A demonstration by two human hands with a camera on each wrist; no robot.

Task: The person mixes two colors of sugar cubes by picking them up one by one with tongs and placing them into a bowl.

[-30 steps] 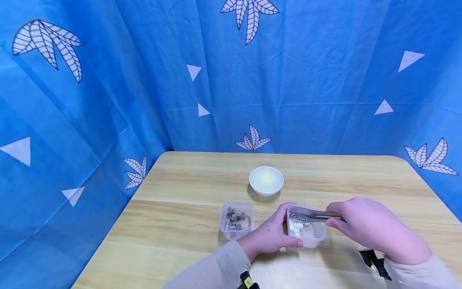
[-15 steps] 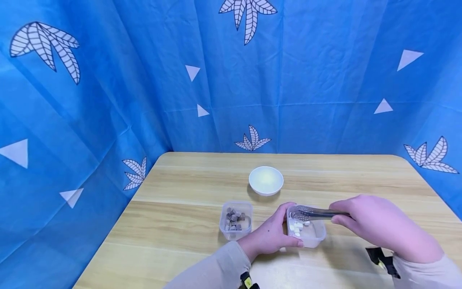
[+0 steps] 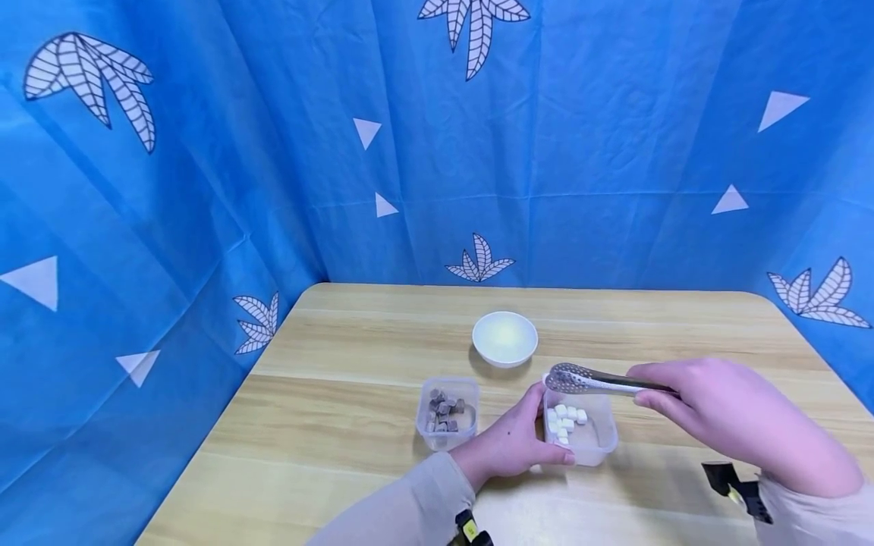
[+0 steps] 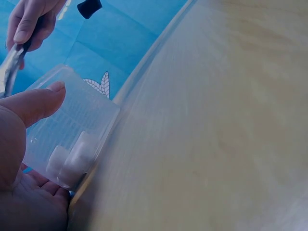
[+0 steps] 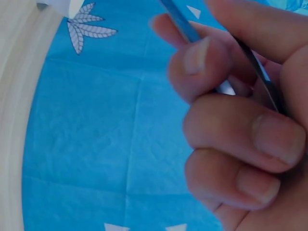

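My right hand (image 3: 724,421) grips metal tongs (image 3: 594,380) whose perforated tips hover just above the far rim of a clear plastic tub (image 3: 592,444) holding several white cubes (image 3: 565,421). In the right wrist view my fingers (image 5: 231,120) curl round the tongs' two arms (image 5: 180,21). My left hand (image 3: 515,440) holds the tub's left side, thumb along its rim. The left wrist view shows that thumb (image 4: 33,103) on the tub (image 4: 72,130), with white cubes (image 4: 72,156) inside.
A second clear tub (image 3: 447,415) with several brown cubes stands left of my left hand. A white bowl (image 3: 504,338) sits farther back at the table's middle. The wooden table (image 3: 341,356) is walled by a blue patterned cloth (image 3: 205,152).
The tongs have risen out of the white-cube tub and drawn slightly right and back. My left hand has kept its hold on the tub.
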